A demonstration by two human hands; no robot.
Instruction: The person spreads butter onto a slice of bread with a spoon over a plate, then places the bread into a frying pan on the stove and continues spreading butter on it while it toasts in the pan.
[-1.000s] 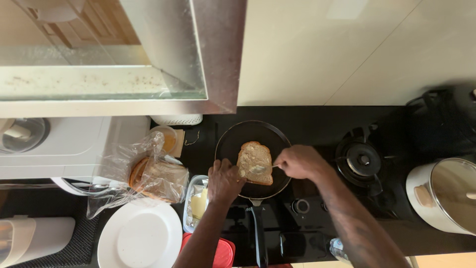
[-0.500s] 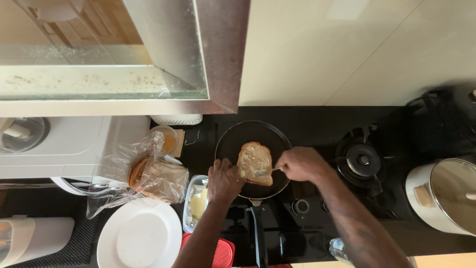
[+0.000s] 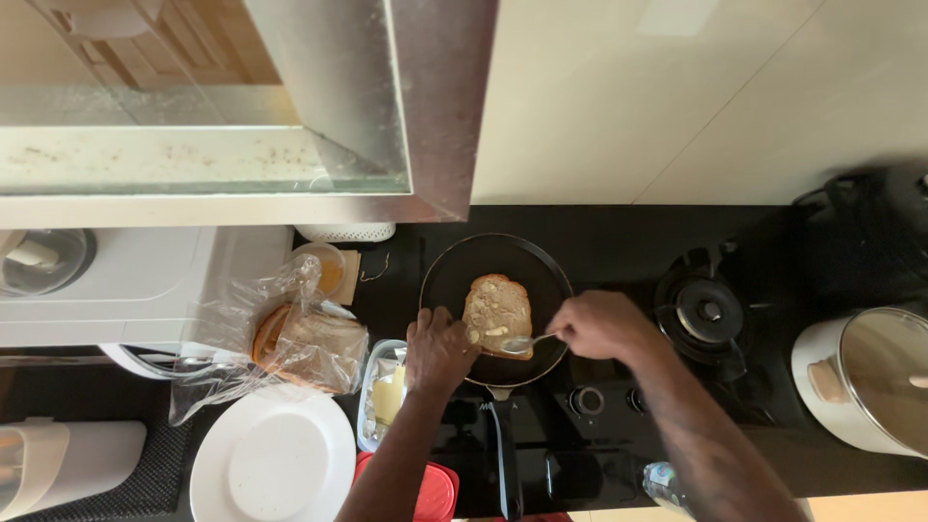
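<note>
A slice of bread (image 3: 496, 313) with pale butter smears lies in a black frying pan (image 3: 454, 275) on the stove. My left hand (image 3: 437, 350) rests at the pan's near left rim, its fingers touching the slice's left edge. My right hand (image 3: 602, 326) grips a small metal spoon (image 3: 527, 341), whose bowl sits at the slice's near right corner. The pan's black handle (image 3: 504, 454) points toward me.
A clear tub of butter (image 3: 383, 394) and a red lid (image 3: 434, 492) sit left of the handle. A bag of bread (image 3: 300, 338) and a white plate (image 3: 273, 459) are further left. A gas burner (image 3: 709, 311) and a white lidded pot (image 3: 865, 379) stand right.
My right hand has drawn the spoon from the middle of the slice toward its near right corner, shifting slightly right. My left hand has stayed put.
</note>
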